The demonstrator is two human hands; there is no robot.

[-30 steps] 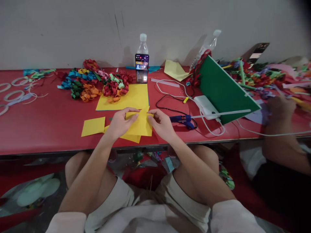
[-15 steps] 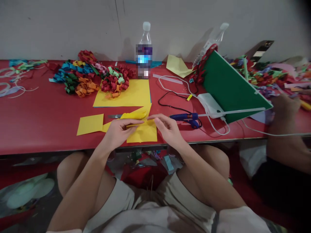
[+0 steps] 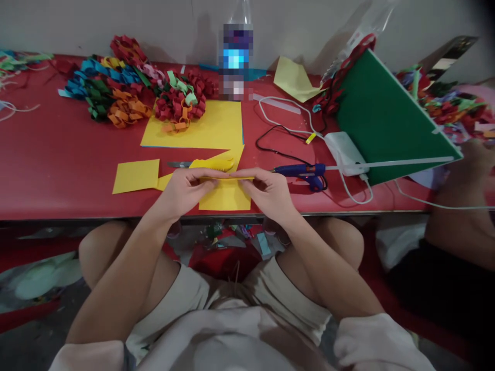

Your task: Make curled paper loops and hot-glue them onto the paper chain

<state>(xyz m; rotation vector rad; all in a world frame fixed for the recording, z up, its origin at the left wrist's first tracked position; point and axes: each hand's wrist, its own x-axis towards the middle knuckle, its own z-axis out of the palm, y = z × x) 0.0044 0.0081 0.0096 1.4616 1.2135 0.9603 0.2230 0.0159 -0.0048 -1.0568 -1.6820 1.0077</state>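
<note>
My left hand and my right hand come together near the table's front edge. Each pinches one side of a folded piece of yellow paper, seen nearly edge-on, its middle partly covered by my fingers. Beneath them lies a yellow paper square. Just beyond my left fingers rests a yellow utility knife, blade pointing left. Another yellow square is to the left. A blue glue gun lies right of my right hand.
Yellow sheets sit behind, partly under colourful paper chains. A bottle stands at the back. A green board leans at right beside a white power strip and cords. Another person's arm is at far right.
My right hand has closed in, its fingers now pinching the folded paper's right side. My left hand keeps its grip. The camera view has tipped lower.
</note>
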